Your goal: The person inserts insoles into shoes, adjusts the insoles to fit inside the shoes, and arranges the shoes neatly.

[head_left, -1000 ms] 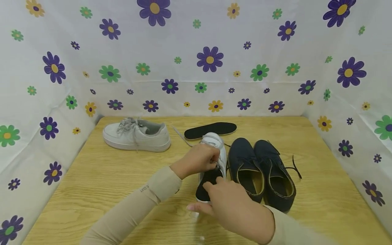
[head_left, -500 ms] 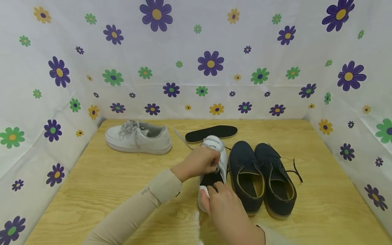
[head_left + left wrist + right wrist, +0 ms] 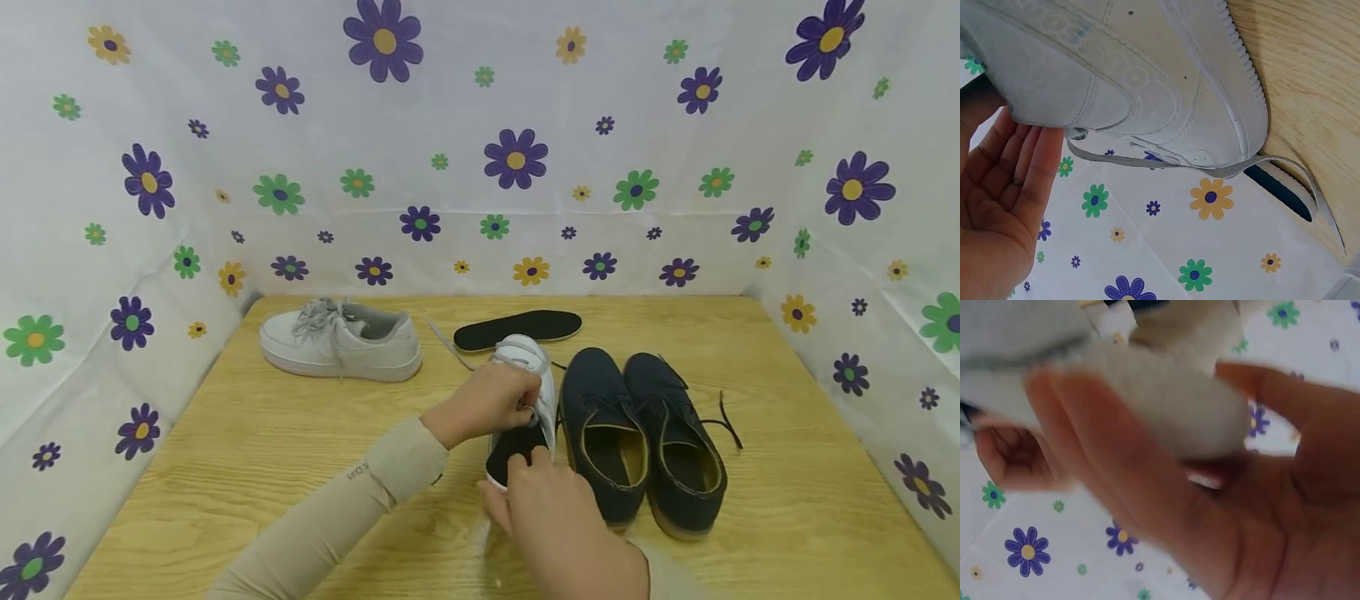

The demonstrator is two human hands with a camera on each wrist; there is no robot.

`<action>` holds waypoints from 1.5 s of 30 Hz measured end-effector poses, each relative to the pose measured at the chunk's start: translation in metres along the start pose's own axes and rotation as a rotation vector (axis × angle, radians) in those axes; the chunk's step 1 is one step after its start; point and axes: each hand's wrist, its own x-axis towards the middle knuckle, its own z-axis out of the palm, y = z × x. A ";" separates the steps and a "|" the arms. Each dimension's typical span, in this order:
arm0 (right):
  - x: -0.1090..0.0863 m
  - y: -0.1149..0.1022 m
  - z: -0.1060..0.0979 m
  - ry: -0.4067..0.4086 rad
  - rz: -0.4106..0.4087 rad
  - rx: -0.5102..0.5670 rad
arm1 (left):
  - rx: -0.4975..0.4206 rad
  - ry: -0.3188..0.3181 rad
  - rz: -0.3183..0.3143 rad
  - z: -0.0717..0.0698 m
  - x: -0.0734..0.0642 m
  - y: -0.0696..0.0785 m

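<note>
A white sneaker (image 3: 549, 392) stands toe-away near the middle of the table, a black insole (image 3: 512, 450) showing in its opening. My left hand (image 3: 487, 402) grips the sneaker's upper edge by the tongue, fingers curled; in the left wrist view the thumb and fingers meet at the collar (image 3: 1029, 112). My right hand (image 3: 558, 512) is at the heel end, fingers fairly extended onto the insole. In the blurred right wrist view, its fingers (image 3: 1110, 437) pass along one side of the heel (image 3: 1191, 412), with the thumb spread on the other.
Another white sneaker (image 3: 337, 343) lies side-on at the back left. A second black insole (image 3: 517, 329) rests behind the middle sneaker, near a loose grey lace (image 3: 442, 333). Two dark navy shoes (image 3: 600, 379) stand close on the right. Flowered cloth (image 3: 480, 108) walls the table.
My right hand first shifted forward into the shoe's opening, baring the white heel rim, then drew slightly back; the insole's heel end shows over the rim again. My left hand keeps its grip.
</note>
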 end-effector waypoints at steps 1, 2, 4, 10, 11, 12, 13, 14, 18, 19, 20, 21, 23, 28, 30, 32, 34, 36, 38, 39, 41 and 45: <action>0.007 0.002 -0.008 -0.092 0.027 0.031 | -0.009 0.008 0.002 0.001 0.000 0.000; 0.014 0.004 -0.015 -0.176 0.049 0.046 | -0.021 0.022 0.004 0.001 0.000 0.000; 0.031 0.010 -0.025 -0.287 0.055 0.037 | -0.055 0.042 0.009 0.002 0.000 -0.001; 0.062 0.008 -0.019 -0.530 -0.009 -0.126 | -0.078 0.001 0.010 0.000 0.004 -0.005; 0.064 0.007 -0.016 -0.562 -0.026 -0.124 | -0.061 -0.018 0.001 -0.001 0.006 -0.005; 0.066 0.005 -0.013 -0.592 -0.025 -0.107 | -0.045 -0.039 -0.011 -0.002 0.008 -0.005; 0.069 0.004 -0.011 -0.614 -0.030 -0.096 | -0.032 -0.057 -0.024 -0.003 0.010 -0.005; 0.070 0.003 -0.009 -0.633 -0.023 -0.078 | -0.022 -0.068 -0.031 -0.003 0.011 -0.004; 0.074 0.004 -0.005 -0.713 0.013 -0.078 | -0.050 -0.075 -0.017 -0.004 0.013 -0.004; 0.073 0.006 -0.003 -0.731 0.033 -0.082 | -0.059 -0.066 -0.002 -0.004 0.012 -0.004; 0.072 0.007 -0.002 -0.750 0.063 -0.083 | -0.064 -0.058 0.010 -0.003 0.012 -0.004; 0.071 0.009 -0.002 -0.770 0.098 -0.081 | -0.069 -0.050 0.020 -0.003 0.011 -0.005; 0.069 0.014 0.000 -0.807 0.181 -0.068 | -0.067 -0.039 0.032 -0.002 0.011 -0.006; 0.067 0.027 0.000 -0.859 0.260 0.039 | -0.076 -0.046 0.005 -0.002 0.009 -0.007; 0.067 0.030 -0.001 -0.836 0.218 0.106 | -0.080 -0.046 -0.001 -0.002 0.008 -0.007; 0.067 0.034 0.000 -0.788 0.165 0.173 | -0.075 -0.036 0.000 -0.002 0.008 -0.007; 0.066 0.037 0.001 -0.730 0.126 0.234 | -0.077 -0.027 0.002 -0.002 0.007 -0.007; 0.065 0.039 0.002 -0.679 0.114 0.279 | -0.085 -0.019 0.006 -0.002 0.007 -0.007; 0.064 0.040 0.003 -0.638 0.128 0.313 | -0.096 -0.019 0.006 -0.002 0.007 -0.007; 0.064 0.040 0.003 -0.619 0.135 0.321 | -0.105 -0.018 0.006 -0.001 0.007 -0.007; 0.063 0.039 0.003 -0.584 0.140 0.324 | -0.112 -0.014 0.008 -0.001 0.007 -0.007; 0.060 0.039 0.008 -0.504 0.128 0.320 | -0.103 0.001 0.008 0.001 0.006 -0.008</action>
